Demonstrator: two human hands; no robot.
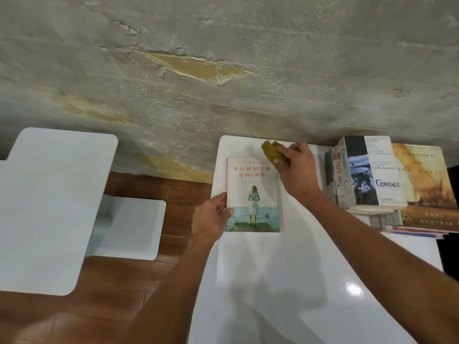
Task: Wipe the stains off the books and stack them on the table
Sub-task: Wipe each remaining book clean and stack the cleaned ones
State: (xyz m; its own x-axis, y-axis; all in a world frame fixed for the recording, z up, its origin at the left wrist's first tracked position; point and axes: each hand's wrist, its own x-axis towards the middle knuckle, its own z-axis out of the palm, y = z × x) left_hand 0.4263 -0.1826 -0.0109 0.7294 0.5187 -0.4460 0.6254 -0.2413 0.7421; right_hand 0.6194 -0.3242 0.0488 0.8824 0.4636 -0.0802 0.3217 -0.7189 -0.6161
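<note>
Bare white table (273,281) surface open near edge. Book stack (377,175) blocks right; wall (223,70) closes far side; Summer Shift book (253,194) occupies far-left corner.

Glossy white table (273,294); rough plaster wall (223,58)
</note>
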